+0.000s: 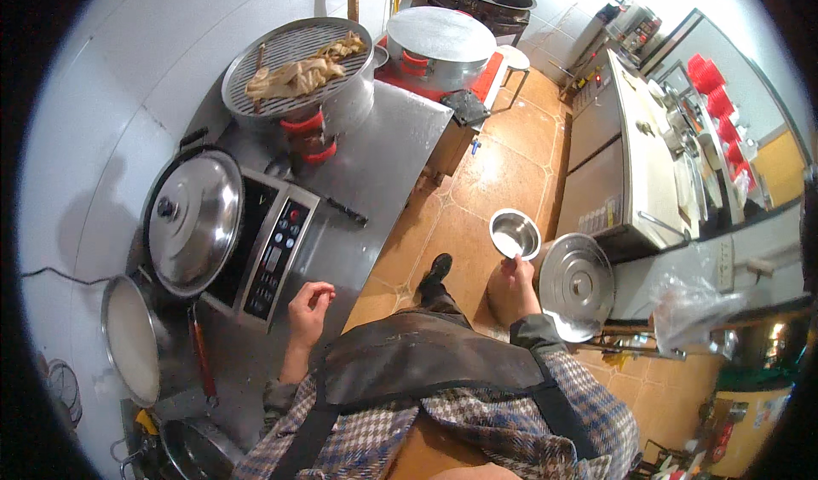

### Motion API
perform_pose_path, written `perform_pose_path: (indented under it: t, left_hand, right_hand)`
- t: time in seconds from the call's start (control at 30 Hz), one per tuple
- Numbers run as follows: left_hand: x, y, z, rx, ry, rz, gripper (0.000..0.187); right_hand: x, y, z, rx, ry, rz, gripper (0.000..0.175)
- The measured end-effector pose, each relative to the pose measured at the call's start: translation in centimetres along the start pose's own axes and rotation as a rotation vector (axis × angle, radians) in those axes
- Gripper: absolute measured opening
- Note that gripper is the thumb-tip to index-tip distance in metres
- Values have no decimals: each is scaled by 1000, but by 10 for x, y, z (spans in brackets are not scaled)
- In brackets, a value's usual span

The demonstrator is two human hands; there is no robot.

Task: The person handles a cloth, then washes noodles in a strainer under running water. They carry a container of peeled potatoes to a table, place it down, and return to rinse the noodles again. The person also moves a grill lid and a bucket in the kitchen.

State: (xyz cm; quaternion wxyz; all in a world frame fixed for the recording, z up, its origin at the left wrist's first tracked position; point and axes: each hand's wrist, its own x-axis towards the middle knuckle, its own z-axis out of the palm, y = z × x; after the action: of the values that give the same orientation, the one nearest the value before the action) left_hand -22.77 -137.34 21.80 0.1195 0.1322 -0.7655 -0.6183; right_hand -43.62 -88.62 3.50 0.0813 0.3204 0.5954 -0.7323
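My right hand (pixel 523 274) grips the rim of a round stainless steel bowl (pixel 515 234), held out over the tiled floor just left of a lidded metal bin (pixel 576 286). No contents are visible in the bowl. My left hand (pixel 310 307), its fingers curled, hovers near the edge of the steel counter with nothing seen in it. Beyond that hand stands an induction cooker (pixel 276 259), and on it a wok with a domed steel lid (pixel 197 221). A ladle or similar utensil with a black handle (pixel 346 211) lies on the counter.
A large steamer pot (pixel 300 122) holds pale wrappings or leaves (pixel 297 77) on its rack. Behind it is a lidded aluminium pot (pixel 441 39). A pan of white content (pixel 132 342) sits at left. Along the right runs a refrigerated counter (pixel 594 186); a stool (pixel 513 58) stands farther back.
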Motion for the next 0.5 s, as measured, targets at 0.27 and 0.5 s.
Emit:
perform_pose_path:
  t: [0.27, 0.5]
  left_hand:
    - [148, 20, 118, -4, 152, -91, 10]
    - [255, 36, 191, 21, 128, -120, 11]
  right_hand:
    - [227, -190, 149, -28, -141, -85, 25]
    - [381, -266, 232, -14, -56, -30, 21]
